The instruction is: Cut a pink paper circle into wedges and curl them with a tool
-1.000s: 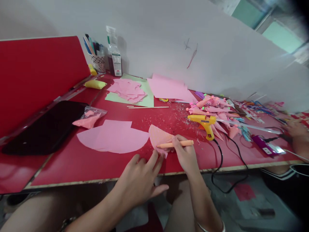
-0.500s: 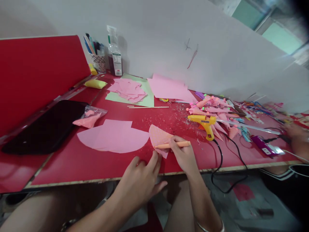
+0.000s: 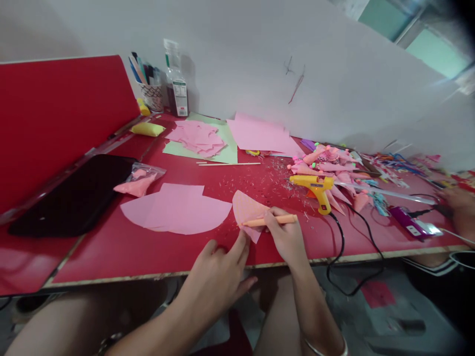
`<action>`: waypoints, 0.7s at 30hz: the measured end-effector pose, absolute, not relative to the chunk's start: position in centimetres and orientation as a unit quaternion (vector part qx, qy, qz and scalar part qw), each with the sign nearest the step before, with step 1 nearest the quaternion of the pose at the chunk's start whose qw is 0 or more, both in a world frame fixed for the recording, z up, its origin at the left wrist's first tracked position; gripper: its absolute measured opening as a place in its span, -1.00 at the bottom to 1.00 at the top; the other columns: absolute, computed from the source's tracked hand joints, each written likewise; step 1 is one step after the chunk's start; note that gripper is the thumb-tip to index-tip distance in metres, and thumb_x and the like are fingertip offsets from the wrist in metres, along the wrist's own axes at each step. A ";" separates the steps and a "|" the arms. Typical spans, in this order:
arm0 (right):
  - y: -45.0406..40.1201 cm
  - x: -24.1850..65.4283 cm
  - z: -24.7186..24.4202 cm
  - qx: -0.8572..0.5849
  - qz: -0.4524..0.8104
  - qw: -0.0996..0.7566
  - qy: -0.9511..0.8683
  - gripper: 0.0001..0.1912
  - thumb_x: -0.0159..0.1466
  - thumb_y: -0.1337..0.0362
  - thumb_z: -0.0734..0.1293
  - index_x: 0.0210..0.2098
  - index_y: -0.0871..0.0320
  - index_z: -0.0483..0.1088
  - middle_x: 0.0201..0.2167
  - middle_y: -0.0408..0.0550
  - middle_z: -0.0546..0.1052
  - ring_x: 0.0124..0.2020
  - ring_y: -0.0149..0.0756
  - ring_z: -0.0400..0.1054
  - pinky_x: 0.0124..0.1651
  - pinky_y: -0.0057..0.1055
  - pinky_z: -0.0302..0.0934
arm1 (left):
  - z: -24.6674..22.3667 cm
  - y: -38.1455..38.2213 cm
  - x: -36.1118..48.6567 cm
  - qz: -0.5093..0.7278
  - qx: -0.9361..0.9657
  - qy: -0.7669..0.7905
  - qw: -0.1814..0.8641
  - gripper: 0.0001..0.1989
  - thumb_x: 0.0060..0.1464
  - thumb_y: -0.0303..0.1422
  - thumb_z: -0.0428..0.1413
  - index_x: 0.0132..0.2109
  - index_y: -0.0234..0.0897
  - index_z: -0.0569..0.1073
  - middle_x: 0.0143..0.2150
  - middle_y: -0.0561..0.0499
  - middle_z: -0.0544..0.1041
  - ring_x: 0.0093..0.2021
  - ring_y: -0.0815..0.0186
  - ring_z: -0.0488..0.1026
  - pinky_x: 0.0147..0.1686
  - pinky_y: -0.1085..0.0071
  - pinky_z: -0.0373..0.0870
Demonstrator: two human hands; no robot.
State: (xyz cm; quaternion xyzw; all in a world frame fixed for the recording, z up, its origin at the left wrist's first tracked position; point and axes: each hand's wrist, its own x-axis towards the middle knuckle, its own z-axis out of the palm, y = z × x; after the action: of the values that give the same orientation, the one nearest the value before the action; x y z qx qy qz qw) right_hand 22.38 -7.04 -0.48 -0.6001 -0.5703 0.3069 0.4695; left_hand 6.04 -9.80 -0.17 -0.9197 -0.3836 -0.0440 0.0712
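Observation:
My right hand (image 3: pixel 287 237) grips an orange marker (image 3: pixel 285 219), its tip down on a small fan-shaped piece of pink paper (image 3: pixel 247 206) that carries fine orange lines. Stretched out, the fingers of my left hand (image 3: pixel 220 267) touch the lower edge of this piece, with the thumb apart. Left of it lie larger pink paper cut-outs (image 3: pixel 176 210) with a rounded lower edge. My right hand covers part of the small piece.
A yellow glue gun (image 3: pixel 315 188) with a black cord lies at right, before piled pink paper cones (image 3: pixel 330 163). A black tablet-like slab (image 3: pixel 74 198) is at left. Behind stand a bottle (image 3: pixel 178 89) and a pen cup (image 3: pixel 151 96). Another person's hand (image 3: pixel 460 207) is at far right.
The view has shifted slightly. Both hands stay at the small pink piece, and the marker is still in my right hand with its tip on the paper.

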 end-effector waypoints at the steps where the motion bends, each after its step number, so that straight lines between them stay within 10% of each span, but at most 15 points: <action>1: -7.0 22.5 -0.5 -0.604 0.304 0.469 -0.568 -0.70 0.19 0.19 0.17 -0.60 0.18 0.29 -0.67 -0.19 0.36 -0.57 -0.38 0.28 -0.50 -0.52 0.12 | -0.1 -9.8 6.1 -0.044 -0.920 -0.384 0.069 -0.48 0.04 -0.15 -0.02 0.08 -0.38 0.29 0.11 -0.15 0.33 -0.47 0.31 0.41 -0.39 0.29 0.30; 21: -6.6 26.3 -0.8 -0.677 0.145 0.552 -0.465 -0.73 0.18 0.19 0.19 -0.56 0.19 0.34 -0.70 -0.16 0.41 -0.63 -0.38 0.32 -0.54 -0.52 0.19 | -0.2 -10.0 6.2 -0.019 -0.918 -0.378 0.117 -0.53 0.07 -0.18 -0.04 0.07 -0.34 0.31 0.12 -0.16 0.30 -0.53 0.35 0.40 -0.43 0.31 0.31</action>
State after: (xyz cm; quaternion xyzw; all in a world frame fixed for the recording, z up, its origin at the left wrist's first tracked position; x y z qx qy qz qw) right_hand 26.30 -6.58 -0.81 -0.6770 -0.4647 0.1447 0.5521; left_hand 6.22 -10.02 -0.17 -0.9183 -0.3780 -0.0187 0.1166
